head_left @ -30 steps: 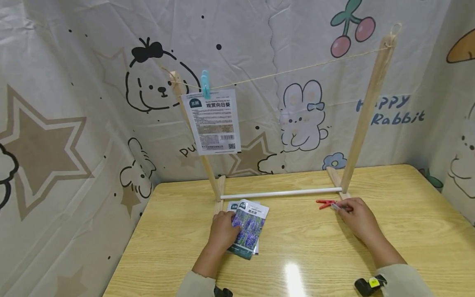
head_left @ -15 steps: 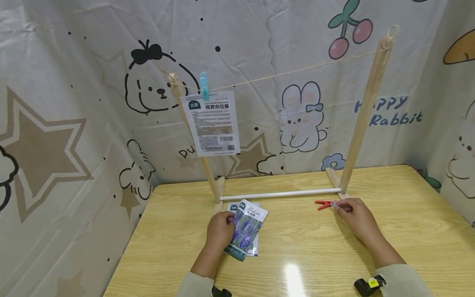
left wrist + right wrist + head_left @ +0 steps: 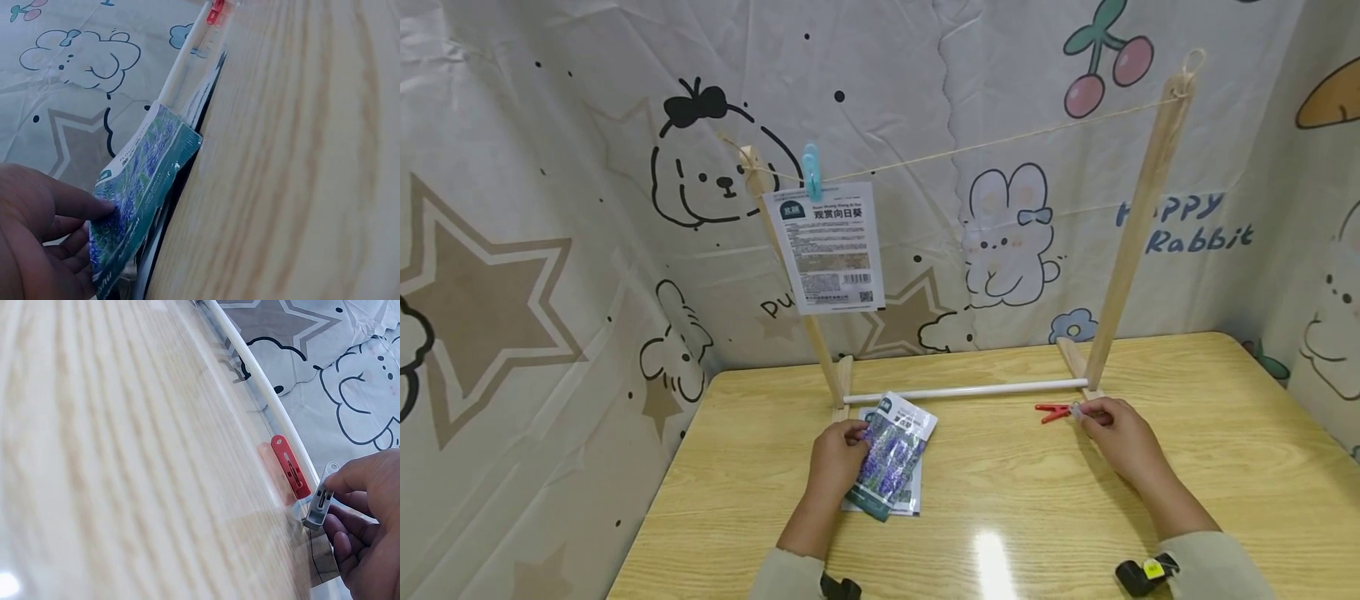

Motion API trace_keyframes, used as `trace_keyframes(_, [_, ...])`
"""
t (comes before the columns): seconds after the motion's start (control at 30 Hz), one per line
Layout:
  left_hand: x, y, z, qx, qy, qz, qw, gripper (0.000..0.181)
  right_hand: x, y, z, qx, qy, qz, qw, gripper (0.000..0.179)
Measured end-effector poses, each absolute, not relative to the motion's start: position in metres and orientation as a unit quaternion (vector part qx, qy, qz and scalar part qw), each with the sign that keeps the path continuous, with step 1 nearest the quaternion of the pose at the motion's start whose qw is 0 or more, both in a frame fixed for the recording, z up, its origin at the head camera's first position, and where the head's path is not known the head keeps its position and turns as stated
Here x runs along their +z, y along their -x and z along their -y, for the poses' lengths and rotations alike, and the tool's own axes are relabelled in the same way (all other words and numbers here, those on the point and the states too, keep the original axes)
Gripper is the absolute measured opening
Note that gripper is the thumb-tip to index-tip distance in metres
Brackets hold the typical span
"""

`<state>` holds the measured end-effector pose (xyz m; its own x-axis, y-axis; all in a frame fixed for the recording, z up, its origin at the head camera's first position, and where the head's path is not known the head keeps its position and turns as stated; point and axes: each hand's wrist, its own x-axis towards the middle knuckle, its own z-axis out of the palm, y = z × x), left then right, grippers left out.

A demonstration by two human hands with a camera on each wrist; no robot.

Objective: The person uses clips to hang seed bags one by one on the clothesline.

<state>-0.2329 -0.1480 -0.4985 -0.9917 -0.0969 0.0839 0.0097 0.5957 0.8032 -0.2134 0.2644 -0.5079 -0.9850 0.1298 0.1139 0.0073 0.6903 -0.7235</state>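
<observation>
My left hand (image 3: 835,457) pinches the left edge of a seed packet (image 3: 891,458) with a purple flower picture, thumb on its printed face in the left wrist view. Beneath it lies another packet (image 3: 912,498), mostly covered. My right hand (image 3: 1122,435) pinches a grey clothespin (image 3: 322,500) between thumb and fingers, low over the table at the foot of the right post. Just left of that clothespin lies a red clothespin (image 3: 290,467) on the tabletop.
A wooden rack stands ahead, with a left post (image 3: 822,350), a right post (image 3: 1138,242) and a white rod (image 3: 970,391) low between them. Along its string (image 3: 1000,139), a blue clothespin (image 3: 812,171) holds a white packet (image 3: 835,250) back side out. Behind hangs a printed cloth (image 3: 917,75).
My left hand has drawn the purple-flower packet leftward and raised its upper end a little, showing more of the packet below. My right hand stays by the red clothespin with the grey one.
</observation>
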Motion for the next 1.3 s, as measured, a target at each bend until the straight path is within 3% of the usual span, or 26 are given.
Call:
trace_keyframes(0.6, [-0.4955,0.233,0.15,-0.569,-0.042,0.821,-0.019,0.037,-0.5032,0.2136,-0.266,0.404,0.042,0.912,0.059,0.026])
trace_keyframes(0.9, [-0.4963,0.2336,0.1477,-0.575,-0.058,0.816,-0.021,0.049,-0.5026,0.2144,-0.2661,0.411,0.045,0.909,0.055,0.028])
trace_keyframes(1.3, [-0.4962,0.2354,0.1483,-0.594,-0.084,0.8,-0.01,0.047,-0.5032,0.2148,-0.2669,0.418,0.032,0.906,0.057,0.033])
